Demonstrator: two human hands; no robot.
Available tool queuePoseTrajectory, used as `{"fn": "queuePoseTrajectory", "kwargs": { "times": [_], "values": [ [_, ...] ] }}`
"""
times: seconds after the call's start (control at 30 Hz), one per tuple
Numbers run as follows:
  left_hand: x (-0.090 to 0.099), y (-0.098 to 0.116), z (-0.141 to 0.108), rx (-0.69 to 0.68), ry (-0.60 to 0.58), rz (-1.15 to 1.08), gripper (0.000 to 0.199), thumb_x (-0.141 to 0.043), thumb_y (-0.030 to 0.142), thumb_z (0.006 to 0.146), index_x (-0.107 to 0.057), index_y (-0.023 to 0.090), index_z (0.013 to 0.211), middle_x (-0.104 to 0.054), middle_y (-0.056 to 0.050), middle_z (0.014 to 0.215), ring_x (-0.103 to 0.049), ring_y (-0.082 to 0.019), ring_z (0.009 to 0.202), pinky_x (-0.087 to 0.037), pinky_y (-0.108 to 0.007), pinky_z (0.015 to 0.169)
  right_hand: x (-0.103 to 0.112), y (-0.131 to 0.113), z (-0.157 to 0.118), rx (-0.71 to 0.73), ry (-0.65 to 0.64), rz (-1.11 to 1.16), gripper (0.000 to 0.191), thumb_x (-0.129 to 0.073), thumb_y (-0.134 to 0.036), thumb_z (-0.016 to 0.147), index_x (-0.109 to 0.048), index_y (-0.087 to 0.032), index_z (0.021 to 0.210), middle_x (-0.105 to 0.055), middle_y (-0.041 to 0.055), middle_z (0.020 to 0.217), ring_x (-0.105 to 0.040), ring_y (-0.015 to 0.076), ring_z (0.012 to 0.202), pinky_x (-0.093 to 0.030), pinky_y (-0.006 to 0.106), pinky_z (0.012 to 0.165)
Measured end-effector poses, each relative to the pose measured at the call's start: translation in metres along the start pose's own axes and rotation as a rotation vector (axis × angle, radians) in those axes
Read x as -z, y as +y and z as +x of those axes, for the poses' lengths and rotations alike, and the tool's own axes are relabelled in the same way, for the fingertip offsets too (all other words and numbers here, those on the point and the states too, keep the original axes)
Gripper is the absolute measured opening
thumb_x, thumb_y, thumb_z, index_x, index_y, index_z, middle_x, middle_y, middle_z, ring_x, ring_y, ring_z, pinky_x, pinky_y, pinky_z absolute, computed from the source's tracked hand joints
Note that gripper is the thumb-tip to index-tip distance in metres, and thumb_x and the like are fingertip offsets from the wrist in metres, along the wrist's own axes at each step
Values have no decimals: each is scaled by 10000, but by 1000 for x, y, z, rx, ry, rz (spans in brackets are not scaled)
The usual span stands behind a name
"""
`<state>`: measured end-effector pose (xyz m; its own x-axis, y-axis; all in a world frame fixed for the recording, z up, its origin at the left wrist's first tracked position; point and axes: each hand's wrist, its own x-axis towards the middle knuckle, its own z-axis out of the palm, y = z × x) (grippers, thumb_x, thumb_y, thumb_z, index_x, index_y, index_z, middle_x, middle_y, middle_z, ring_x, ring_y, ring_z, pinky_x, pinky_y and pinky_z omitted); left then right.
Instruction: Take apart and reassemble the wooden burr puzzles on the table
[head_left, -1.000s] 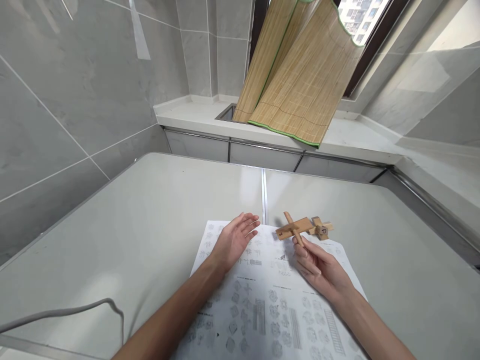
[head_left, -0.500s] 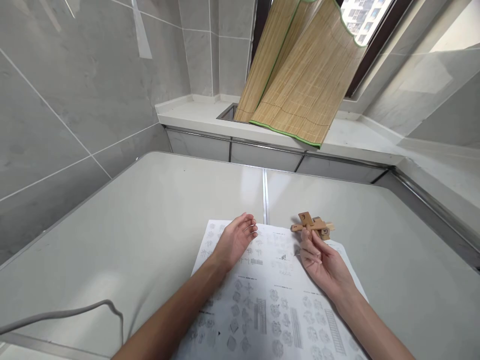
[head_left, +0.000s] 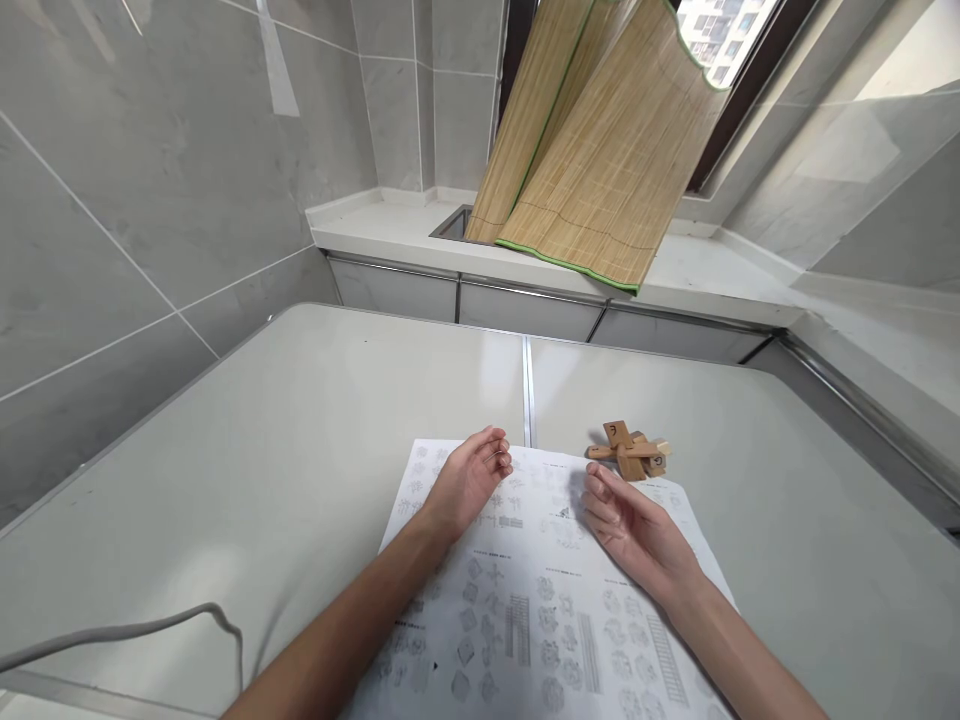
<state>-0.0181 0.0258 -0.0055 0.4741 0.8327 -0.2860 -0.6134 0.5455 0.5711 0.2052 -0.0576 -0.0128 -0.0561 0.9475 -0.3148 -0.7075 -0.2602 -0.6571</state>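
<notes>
Several light-brown wooden puzzle pieces (head_left: 628, 455) lie in a crossed heap by the top right edge of the printed sheet; letters are marked on some of them. My right hand (head_left: 634, 525) is just below the heap, palm turned inward and fingers loosely bent, holding nothing that I can see. Over the upper left part of the paper sheet (head_left: 525, 560) rests my left hand (head_left: 472, 485), empty, its fingers gently curved. Small line drawings of puzzle shapes and blocks of text cover the sheet.
A pale table (head_left: 300, 450) with a metal seam (head_left: 529, 390) carries everything. At lower left a grey cable (head_left: 112, 632) loops over it. Behind stands a white counter (head_left: 375, 225) with a sink edge, and a bamboo mat (head_left: 600, 160) hangs over it by the window.
My right hand has let go of the wooden pieces and drawn slightly left and down from them. The pieces now lie by themselves on the table. My left hand has hardly moved.
</notes>
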Motion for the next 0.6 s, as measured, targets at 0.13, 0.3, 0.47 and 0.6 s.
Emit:
{"fn": "queuePoseTrajectory", "kwargs": {
  "times": [0.13,0.3,0.47,0.6],
  "values": [
    [1,0,0,6,-5,11,181,-758,310,890,-680,147,891,-553,-22,881,-532,-115,755,-470,-275,783,-2,1,-2,-10,-24,-31,167,-824,-256,860,-667,-203,880,-530,-25,781,-382,73,571,-448,179,502],
    [2,0,1,6,-1,15,174,-768,300,877,-693,143,887,-561,-20,875,-531,-116,749,-463,-285,791,0,1,-1,-24,-44,2,173,-839,-241,851,-675,-187,859,-535,-18,772,-379,72,575,-440,182,515],
    [1,-1,1,11,1,7,157,-776,282,863,-698,147,874,-578,-28,857,-532,-121,737,-456,-289,792,1,2,-1,-24,-33,0,166,-845,-227,839,-684,-186,850,-528,-19,762,-367,73,574,-436,181,512],
    [1,-1,1,9,1,11,156,-778,276,857,-699,142,871,-574,-26,853,-530,-119,737,-454,-288,790,0,2,-1,-23,-25,-15,173,-846,-228,833,-676,-201,846,-519,-21,760,-358,80,575,-425,186,503]
  ]
}}
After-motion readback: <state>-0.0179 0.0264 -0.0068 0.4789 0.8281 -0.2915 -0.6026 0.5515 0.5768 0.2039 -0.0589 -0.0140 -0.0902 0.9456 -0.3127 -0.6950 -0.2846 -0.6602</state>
